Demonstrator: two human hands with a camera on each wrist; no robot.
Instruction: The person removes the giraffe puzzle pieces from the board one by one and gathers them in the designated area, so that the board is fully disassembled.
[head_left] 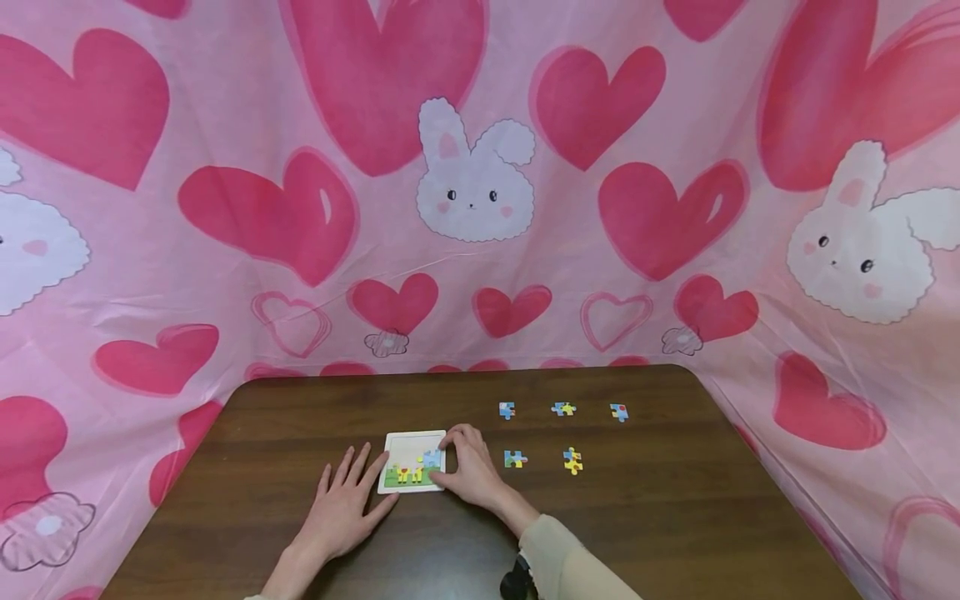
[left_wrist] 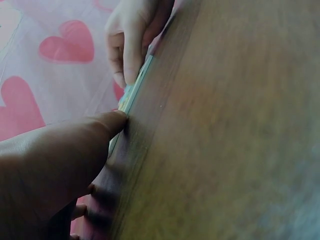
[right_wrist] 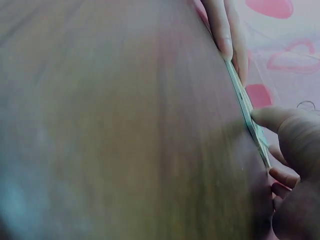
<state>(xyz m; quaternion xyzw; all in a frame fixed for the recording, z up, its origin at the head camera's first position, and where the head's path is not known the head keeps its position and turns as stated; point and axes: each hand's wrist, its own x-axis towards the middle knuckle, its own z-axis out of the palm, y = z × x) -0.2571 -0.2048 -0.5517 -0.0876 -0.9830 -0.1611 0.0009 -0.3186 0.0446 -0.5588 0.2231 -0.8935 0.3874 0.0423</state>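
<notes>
A small white-rimmed puzzle tray (head_left: 415, 434) lies on the table, partly filled with a yellow-and-green picture along its lower part. A blue puzzle piece (head_left: 432, 458) sits at its right side. My left hand (head_left: 342, 507) rests palm down with fingers spread, its fingertips and thumb at the tray's left edge and lower corner. My right hand (head_left: 474, 468) is at the tray's right edge, thumb and index finger set apart around the blue piece's area. The right thumb (right_wrist: 267, 118) touches the tray in the right wrist view. Its fingertips partly cover the right-hand pieces.
Right of the tray lie several loose puzzle pieces: three in a back row, including a blue one with red (head_left: 618, 412), and two nearer, one of them yellow (head_left: 573, 461). The brown wooden table (head_left: 660, 508) ends at a pink heart-patterned curtain (head_left: 480, 258).
</notes>
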